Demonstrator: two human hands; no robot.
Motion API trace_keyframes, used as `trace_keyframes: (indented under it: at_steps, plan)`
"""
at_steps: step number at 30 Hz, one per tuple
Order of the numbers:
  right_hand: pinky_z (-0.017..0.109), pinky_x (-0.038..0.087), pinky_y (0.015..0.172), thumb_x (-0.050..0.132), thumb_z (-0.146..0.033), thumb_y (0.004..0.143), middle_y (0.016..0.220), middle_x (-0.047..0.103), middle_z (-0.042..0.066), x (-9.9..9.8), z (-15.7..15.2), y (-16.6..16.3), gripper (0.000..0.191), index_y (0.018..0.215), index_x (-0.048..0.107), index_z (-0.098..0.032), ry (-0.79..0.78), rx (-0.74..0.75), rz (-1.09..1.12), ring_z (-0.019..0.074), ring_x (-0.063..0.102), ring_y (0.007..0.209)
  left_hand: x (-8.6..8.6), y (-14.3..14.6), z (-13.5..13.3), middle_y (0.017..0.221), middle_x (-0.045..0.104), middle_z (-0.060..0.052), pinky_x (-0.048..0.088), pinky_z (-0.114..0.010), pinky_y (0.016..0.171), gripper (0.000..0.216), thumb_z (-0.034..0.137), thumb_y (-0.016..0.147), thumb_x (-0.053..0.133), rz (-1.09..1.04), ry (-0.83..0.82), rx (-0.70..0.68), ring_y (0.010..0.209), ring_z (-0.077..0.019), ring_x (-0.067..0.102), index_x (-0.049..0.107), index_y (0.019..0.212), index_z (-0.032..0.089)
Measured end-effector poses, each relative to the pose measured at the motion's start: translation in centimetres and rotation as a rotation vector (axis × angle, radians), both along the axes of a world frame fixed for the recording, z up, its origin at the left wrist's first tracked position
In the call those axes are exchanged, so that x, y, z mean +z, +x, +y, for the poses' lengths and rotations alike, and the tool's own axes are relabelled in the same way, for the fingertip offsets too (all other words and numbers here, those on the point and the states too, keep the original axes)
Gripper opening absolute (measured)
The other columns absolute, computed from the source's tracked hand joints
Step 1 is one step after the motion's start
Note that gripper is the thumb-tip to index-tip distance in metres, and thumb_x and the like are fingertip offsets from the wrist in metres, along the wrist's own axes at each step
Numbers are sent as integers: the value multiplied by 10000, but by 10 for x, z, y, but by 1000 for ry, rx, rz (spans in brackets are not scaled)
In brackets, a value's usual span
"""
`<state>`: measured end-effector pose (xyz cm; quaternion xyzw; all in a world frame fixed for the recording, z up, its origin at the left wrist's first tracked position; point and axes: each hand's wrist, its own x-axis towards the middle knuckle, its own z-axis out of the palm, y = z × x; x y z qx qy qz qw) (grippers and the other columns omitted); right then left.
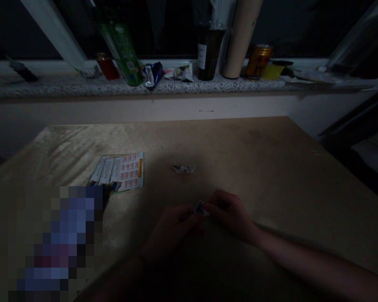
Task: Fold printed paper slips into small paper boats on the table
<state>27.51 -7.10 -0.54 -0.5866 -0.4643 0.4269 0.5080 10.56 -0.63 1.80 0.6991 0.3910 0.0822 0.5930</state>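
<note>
As left hand (173, 228) and right hand (231, 214) pinch the paper scrap (200, 208), it lies crosswise.

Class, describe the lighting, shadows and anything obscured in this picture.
Head view: dim; the pale wooden table brightens toward its far edge; the left hand and right hand, pinching a small folded printed paper, lie in shadow; a pixelated block masks the lower left.

The fingers (216, 206) are covering most of the small paper (201, 207) (its print is too small to read); a pixelated patch (58, 243) is hiding something on the table (271, 167).
</note>
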Motion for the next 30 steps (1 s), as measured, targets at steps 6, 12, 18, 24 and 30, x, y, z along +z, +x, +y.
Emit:
trace_keyframes:
  at_steps: [6, 12, 18, 24, 30]
  plan:
    - [210, 368, 456, 633, -465, 758, 572, 539, -26, 3, -1, -4, 314, 663, 546, -179, -8, 4, 48, 93, 472, 504, 2, 0, 0, 594, 636, 21, 356, -195, 539, 325, 400, 832, 524, 4, 17, -8, 557, -128, 537, 656, 639, 173]
    - [200, 339, 435, 638, -510, 737, 552, 489, -45, 2, 1, -4, 356, 681, 531, -176, -62, 19, 85, 87, 439, 484, 5, 0, 2, 558, 614, 18, 347, -190, 507, 307, 394, 808, 542, -19, -64, 3, 516, -124, 520, 631, 615, 172]
    - [212, 373, 560, 461, -495, 877, 643, 502, -27, 9, 0, 1, 377, 726, 567, -166, 61, 316, -38, 102, 458, 599, 0, -3, 4, 626, 634, 17, 352, -185, 520, 279, 400, 799, 575, -48, -93, -6, 555, -121, 537, 642, 661, 167]
    - [201, 325, 528, 426, -468, 906, 628, 484, -31, 7, -3, 3, 397, 724, 585, -153, 10, 432, 9, 91, 423, 573, -2, -2, 2, 624, 613, 24, 358, -186, 545, 311, 403, 846, 538, -71, -33, -31, 580, -119, 527, 628, 672, 162]
    - [202, 254, 467, 444, -490, 884, 579, 388, -46, 5, 0, 3, 391, 671, 506, -168, -50, 393, 66, 83, 326, 520, 2, -2, 3, 624, 623, 25, 378, -198, 630, 338, 346, 891, 460, -123, -4, -31, 622, -127, 549, 619, 646, 176]
